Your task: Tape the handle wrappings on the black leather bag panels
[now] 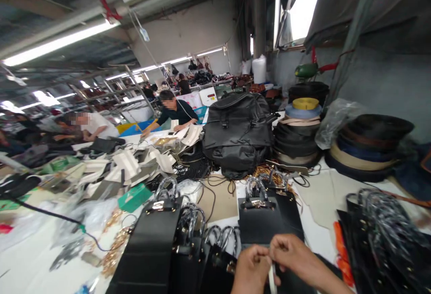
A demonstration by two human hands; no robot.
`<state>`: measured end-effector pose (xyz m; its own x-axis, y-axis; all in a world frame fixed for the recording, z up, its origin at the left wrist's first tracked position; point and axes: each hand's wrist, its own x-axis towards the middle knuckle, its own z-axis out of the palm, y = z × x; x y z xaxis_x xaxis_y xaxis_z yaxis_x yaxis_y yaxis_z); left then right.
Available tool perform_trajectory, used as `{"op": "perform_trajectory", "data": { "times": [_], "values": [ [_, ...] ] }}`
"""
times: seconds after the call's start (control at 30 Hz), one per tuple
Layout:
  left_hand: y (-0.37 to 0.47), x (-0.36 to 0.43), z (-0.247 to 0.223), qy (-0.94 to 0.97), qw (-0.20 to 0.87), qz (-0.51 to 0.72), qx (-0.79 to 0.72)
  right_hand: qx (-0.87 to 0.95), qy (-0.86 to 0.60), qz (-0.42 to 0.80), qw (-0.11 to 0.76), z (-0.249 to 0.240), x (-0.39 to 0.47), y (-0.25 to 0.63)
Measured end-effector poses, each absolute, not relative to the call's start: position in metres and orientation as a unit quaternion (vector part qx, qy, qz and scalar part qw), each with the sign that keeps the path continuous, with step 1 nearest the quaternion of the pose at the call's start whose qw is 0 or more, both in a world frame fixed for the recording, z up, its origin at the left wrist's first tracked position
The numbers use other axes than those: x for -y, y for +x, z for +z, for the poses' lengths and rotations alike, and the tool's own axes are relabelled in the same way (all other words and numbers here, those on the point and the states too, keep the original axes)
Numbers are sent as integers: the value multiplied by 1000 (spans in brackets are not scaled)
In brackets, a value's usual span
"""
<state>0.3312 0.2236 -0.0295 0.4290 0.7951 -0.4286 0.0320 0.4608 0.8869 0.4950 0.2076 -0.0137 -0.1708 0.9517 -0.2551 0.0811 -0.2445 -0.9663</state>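
My left hand (253, 268) and my right hand (293, 254) meet at the lower middle of the view, fingers closed in a pinch. A narrow white strip (272, 279) hangs down between them. The left fingers wrap its side, and the right fingertips close at its upper end, partly hidden. Beneath and just beyond the hands lies a black leather bag panel (257, 222) with a plastic-wrapped handle (255, 188) and a metal clasp. Left of my hands lie several similar black panels (148, 235) with wrapped handles.
At the right is a heap of black pieces with wrapped handles (384, 222) beside an orange item (342, 258). A black backpack (239, 128) and stacked strap rolls (367, 150) stand behind. A green box (134, 197) and gold-coloured hardware (116, 251) lie left. A co-worker (175, 110) sits across the table.
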Motion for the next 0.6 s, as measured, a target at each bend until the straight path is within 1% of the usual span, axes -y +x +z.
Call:
{"op": "perform_trajectory", "data": {
  "times": [0.1, 0.2, 0.33, 0.43, 0.53, 0.6],
  "values": [
    [334, -229, -45, 446, 710, 276, -470, 496, -533, 580, 366, -19, -213, 497],
    [340, -230, -47, 424, 727, 288, -456, 502, -536, 573, 365, -22, -216, 500],
    [348, -231, -39, 303, 793, 270, -455, 496, -522, 575, 388, -13, -214, 506],
    [350, -236, -38, 232, 804, 258, -482, 478, -500, 585, 424, -11, -220, 514],
    [351, -243, -52, 203, 800, 235, -514, 411, -568, 515, 493, -33, -239, 533],
    [349, -246, -67, 200, 808, 215, -510, 356, -641, 446, 513, -60, -256, 551]
  ]
}}
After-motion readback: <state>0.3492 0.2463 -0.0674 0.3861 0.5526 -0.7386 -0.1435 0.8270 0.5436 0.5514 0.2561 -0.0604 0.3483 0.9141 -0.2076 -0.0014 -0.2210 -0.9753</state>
